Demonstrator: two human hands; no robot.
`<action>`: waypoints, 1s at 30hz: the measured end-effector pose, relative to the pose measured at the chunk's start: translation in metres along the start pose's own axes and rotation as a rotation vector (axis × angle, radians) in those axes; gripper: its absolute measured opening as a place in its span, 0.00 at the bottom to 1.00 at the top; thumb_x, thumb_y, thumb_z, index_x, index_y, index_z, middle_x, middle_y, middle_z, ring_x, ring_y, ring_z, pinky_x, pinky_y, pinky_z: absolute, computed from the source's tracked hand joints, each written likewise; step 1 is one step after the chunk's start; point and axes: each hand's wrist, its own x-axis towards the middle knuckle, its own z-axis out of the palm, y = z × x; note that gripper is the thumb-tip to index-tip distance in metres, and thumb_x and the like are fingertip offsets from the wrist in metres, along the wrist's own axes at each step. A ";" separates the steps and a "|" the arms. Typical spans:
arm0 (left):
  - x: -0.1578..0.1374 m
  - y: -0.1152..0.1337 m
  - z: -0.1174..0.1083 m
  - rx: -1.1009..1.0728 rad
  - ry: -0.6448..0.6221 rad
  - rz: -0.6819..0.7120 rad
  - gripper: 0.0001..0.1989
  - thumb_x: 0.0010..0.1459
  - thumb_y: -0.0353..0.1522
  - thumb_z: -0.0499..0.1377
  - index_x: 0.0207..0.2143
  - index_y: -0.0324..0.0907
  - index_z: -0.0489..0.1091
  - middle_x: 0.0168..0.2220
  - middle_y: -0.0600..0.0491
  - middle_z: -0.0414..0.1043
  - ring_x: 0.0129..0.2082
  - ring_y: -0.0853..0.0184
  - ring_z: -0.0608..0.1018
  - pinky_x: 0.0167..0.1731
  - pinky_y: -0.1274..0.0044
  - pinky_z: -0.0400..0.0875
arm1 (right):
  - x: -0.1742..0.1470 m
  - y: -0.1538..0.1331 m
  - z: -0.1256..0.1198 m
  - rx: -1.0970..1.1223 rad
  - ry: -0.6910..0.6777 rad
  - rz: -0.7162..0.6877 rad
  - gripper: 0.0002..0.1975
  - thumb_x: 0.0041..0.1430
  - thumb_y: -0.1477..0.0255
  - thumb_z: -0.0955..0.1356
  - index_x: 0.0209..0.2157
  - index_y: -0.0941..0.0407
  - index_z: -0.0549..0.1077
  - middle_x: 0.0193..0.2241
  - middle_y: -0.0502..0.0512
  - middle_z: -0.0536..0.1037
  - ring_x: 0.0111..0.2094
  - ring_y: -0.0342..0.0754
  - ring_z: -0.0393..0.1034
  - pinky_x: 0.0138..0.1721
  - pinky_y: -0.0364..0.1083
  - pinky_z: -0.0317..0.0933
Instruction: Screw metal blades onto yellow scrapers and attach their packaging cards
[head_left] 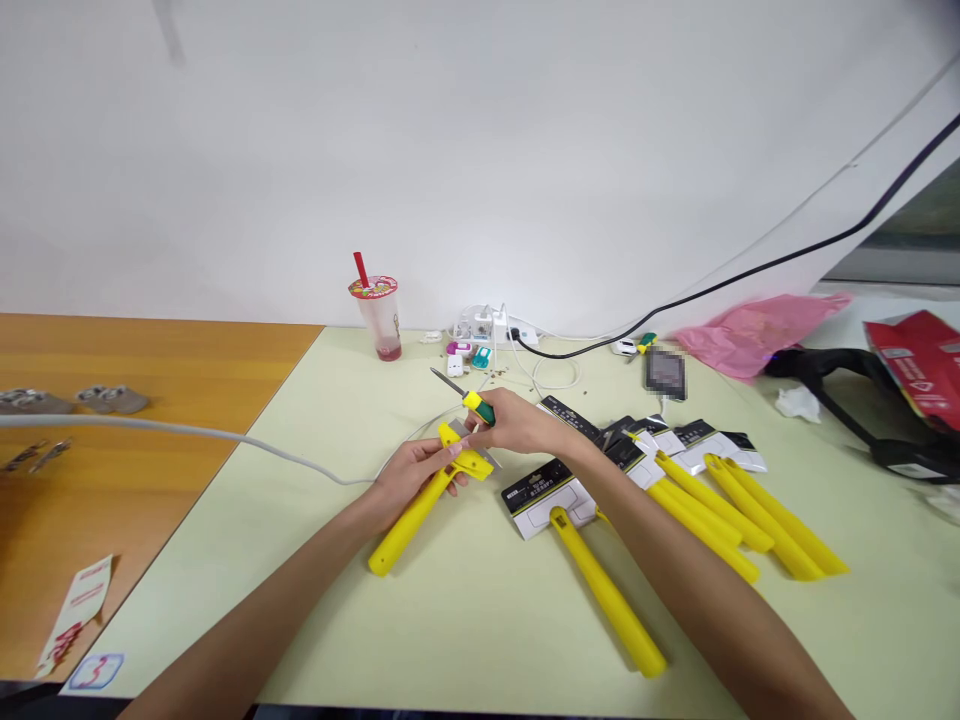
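Note:
My left hand [409,478] is closed around the neck of a yellow scraper [411,528], just below its head. The scraper's handle slants down to the left over the table. A screwdriver [478,405] with a green and yellow handle is held in my right hand [516,422], its metal shaft pointing up and left, away from the scraper. The fingertips of that hand also touch the scraper head, where a thin metal blade [489,455] shows. My fingers hide part of the head.
Several yellow scrapers with black and white cards [607,590] lie on the right. At the back stand a drink cup [381,325] and a power strip [487,325] with cables. A grey cable [277,452] crosses the left side. A pink bag [757,335] and a black strap [832,400] lie far right.

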 end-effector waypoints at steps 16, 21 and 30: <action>0.000 0.000 -0.001 0.013 -0.026 0.022 0.27 0.50 0.50 0.78 0.37 0.35 0.83 0.29 0.46 0.81 0.29 0.66 0.80 0.34 0.76 0.76 | 0.004 0.000 0.005 0.337 0.026 0.083 0.22 0.42 0.65 0.85 0.28 0.57 0.73 0.29 0.52 0.82 0.28 0.46 0.78 0.30 0.46 0.78; 0.001 -0.002 -0.001 -0.001 -0.017 0.041 0.27 0.52 0.51 0.77 0.36 0.35 0.82 0.29 0.46 0.82 0.30 0.65 0.81 0.35 0.75 0.77 | 0.003 -0.001 0.005 0.326 0.025 0.096 0.22 0.44 0.65 0.84 0.26 0.55 0.70 0.24 0.50 0.81 0.26 0.48 0.80 0.29 0.46 0.77; 0.004 -0.009 -0.005 -0.041 0.003 0.074 0.25 0.54 0.48 0.76 0.40 0.35 0.83 0.34 0.44 0.84 0.33 0.62 0.85 0.44 0.71 0.79 | 0.006 0.003 0.006 0.309 0.060 0.050 0.20 0.44 0.64 0.84 0.27 0.56 0.73 0.24 0.49 0.80 0.26 0.47 0.79 0.29 0.44 0.76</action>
